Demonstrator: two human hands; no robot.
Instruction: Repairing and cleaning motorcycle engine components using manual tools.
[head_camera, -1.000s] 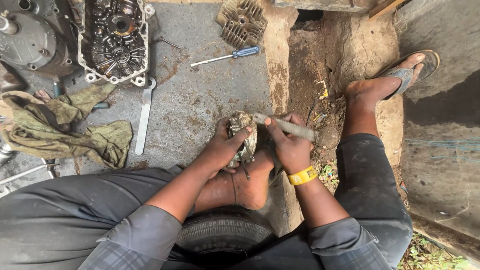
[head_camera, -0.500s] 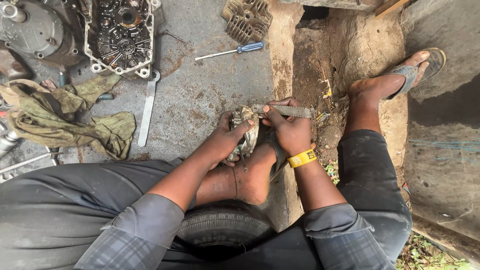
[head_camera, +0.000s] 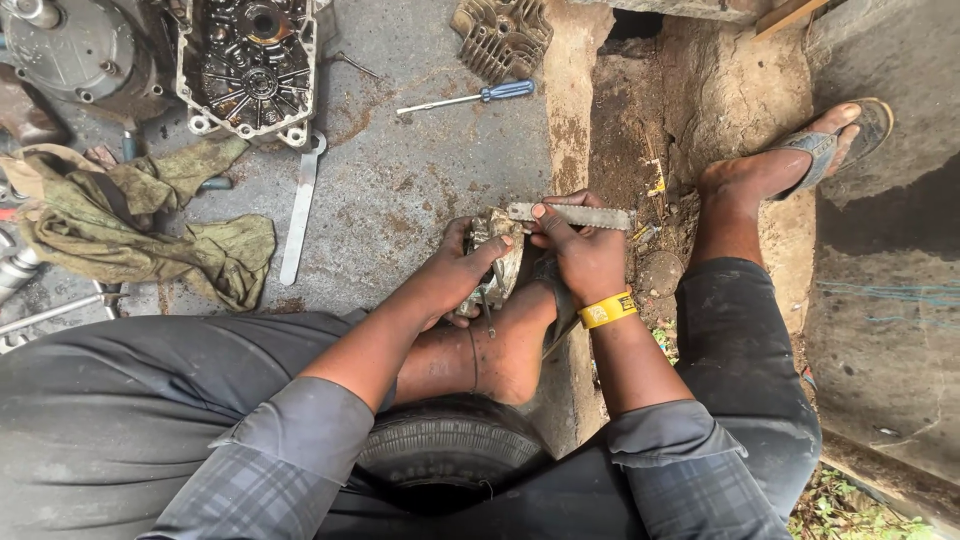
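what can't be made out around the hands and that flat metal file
Head view only:
- Small grey metal part: shape hidden by the left hand.
- Flat metal file: handle end covered by the right hand.
- Dark engine casing: cut off by the top edge.

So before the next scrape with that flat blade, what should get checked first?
1. Left hand grips the small metal part: ok.
2. Right hand holds the flat blade, fingers wrapped round it: ok.
3. Blade touches the part's top edge: ok.
4. Part braced against the bare foot: ok, though skin sits close to the blade.
5. Blade edge sharp or dull: cannot tell.
6. Screwdriver and flat wrench lie on the concrete, apart from the hands: ok.
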